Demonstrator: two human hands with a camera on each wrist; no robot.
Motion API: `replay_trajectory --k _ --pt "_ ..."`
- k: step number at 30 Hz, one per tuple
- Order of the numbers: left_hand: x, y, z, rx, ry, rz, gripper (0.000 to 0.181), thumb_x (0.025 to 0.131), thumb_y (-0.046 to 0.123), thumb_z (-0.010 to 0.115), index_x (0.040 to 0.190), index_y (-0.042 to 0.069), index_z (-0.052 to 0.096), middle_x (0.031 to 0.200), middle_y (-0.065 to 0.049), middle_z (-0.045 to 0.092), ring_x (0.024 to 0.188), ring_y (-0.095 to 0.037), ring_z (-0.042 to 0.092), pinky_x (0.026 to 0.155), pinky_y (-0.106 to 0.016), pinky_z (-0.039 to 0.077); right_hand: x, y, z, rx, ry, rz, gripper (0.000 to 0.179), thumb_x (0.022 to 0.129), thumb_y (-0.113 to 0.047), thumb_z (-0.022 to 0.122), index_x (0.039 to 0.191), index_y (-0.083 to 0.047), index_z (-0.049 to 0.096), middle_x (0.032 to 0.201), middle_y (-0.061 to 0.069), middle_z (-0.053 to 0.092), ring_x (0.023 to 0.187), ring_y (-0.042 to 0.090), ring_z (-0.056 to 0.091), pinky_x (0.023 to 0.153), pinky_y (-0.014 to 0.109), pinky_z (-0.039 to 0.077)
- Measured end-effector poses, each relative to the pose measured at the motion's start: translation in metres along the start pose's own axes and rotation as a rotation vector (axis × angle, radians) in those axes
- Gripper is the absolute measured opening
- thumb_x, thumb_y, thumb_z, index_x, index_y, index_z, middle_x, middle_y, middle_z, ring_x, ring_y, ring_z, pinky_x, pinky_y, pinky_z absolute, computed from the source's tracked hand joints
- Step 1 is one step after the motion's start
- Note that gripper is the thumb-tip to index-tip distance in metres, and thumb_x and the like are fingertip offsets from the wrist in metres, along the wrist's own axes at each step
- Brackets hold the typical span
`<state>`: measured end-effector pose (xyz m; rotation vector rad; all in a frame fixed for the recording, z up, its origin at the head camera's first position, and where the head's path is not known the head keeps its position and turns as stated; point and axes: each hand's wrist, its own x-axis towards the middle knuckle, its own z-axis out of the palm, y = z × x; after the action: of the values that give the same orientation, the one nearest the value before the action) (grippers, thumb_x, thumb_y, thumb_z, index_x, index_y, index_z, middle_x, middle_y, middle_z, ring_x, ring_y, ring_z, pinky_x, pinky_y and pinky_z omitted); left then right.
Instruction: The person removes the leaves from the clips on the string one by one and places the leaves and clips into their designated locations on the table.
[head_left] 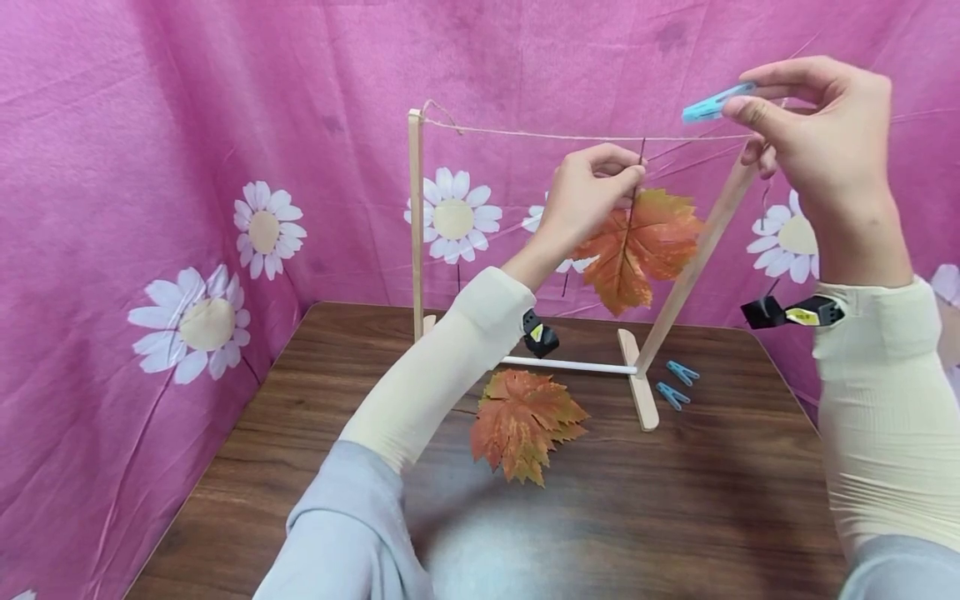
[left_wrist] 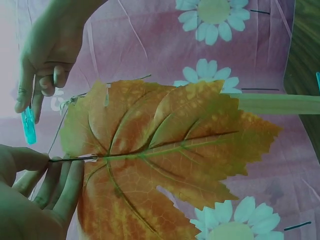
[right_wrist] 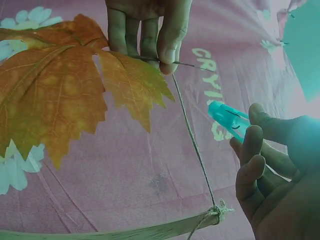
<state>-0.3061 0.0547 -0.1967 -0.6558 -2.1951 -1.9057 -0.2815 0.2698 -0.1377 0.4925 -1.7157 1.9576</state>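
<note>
My left hand [head_left: 596,187] pinches the dark stem of an orange maple leaf [head_left: 637,246] between thumb and fingers. The stem's top reaches the string [head_left: 525,133] strung across a wooden frame, and the leaf hangs below it. Up at the right, my right hand [head_left: 832,133] pinches a blue clothespin [head_left: 708,105] just above the string near the right post. In the right wrist view the clothespin [right_wrist: 227,119] points toward the string [right_wrist: 192,140], apart from it. The left wrist view shows the leaf [left_wrist: 160,145] broadside, its stem between the fingers.
A second maple leaf [head_left: 525,425] lies on the wooden table [head_left: 712,500] before the frame. Two blue clothespins [head_left: 677,383] lie right of the frame's foot [head_left: 639,383]. A wooden post [head_left: 416,225] rises at the left, and a pink flowered cloth [head_left: 337,83] hangs behind.
</note>
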Motion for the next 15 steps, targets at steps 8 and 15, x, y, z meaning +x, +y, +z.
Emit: replay_trajectory --k 8,15 --pt "-0.01 -0.004 -0.01 -0.072 0.011 0.008 0.016 0.101 0.006 0.07 0.114 0.0 0.077 0.102 -0.011 0.078 0.083 -0.015 0.077 0.076 -0.021 0.065 -0.011 0.007 0.003 0.061 -0.032 -0.054 0.032 0.08 0.012 0.086 0.11 0.015 0.074 0.082 0.013 0.079 0.037 0.017 0.061 0.034 0.02 0.042" --pt "-0.017 -0.004 -0.022 -0.12 0.024 0.005 0.016 0.1 0.003 0.071 0.113 -0.003 0.077 0.1 -0.015 0.078 0.083 -0.019 0.077 0.076 -0.025 0.066 -0.018 0.01 0.004 0.069 -0.048 -0.066 0.032 0.083 0.013 0.083 0.114 0.014 0.073 0.086 0.013 0.078 0.04 0.017 0.063 0.034 0.02 0.042"
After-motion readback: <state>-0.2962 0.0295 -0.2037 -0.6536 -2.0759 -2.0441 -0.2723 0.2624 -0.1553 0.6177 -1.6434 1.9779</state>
